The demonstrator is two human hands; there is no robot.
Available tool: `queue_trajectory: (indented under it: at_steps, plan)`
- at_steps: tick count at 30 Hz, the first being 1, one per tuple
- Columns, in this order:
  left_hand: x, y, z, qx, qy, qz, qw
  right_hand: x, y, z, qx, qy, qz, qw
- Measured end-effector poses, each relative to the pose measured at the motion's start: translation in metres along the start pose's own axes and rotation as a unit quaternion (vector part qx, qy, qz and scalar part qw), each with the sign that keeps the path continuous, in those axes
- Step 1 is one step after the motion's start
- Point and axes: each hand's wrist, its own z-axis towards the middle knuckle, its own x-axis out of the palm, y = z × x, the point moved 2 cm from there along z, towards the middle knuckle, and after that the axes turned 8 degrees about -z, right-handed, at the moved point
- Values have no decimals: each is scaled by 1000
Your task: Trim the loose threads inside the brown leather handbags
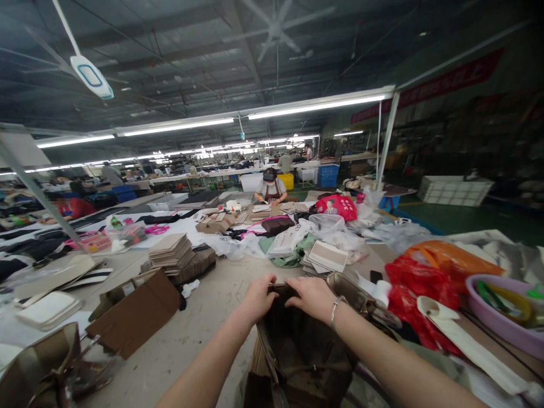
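A dark brown bag (306,351) stands at the table's near edge, its mouth facing me and its inside in shadow. My left hand (260,296) pinches the far rim of the bag between thumb and fingers. Just to the right, my right hand (312,296), with a bracelet on the wrist, grips the same rim, thumb underneath. More brown fabric (352,292) lies behind and right of the bag. Beyond my hands rests a stack of beige and grey panels (325,258).
A brown cardboard box (136,311) and stacked brown panels (172,252) stand left. Another brown bag (46,362) sits near left. Red plastic bags (420,289) and a purple basin (501,323) crowd the right. Across the table, a co-worker (272,190) handles pieces.
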Motion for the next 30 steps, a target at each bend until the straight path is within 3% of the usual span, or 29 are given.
queue_trajectory:
  at_steps: [3,10,20,30]
  plan:
    - [-2,-6,-2,34,-27,14,999,1,0,5,12,18,-18,1000]
    - [-2,-9,-5,91,-12,55,994,6,-1,12,0,-11,-18,1000]
    - [1,-16,1,99,9,135,986,6,-5,11,23,-18,-8,1000]
    - [10,-10,3,89,-9,112,990,10,-16,6,-8,-41,2,999]
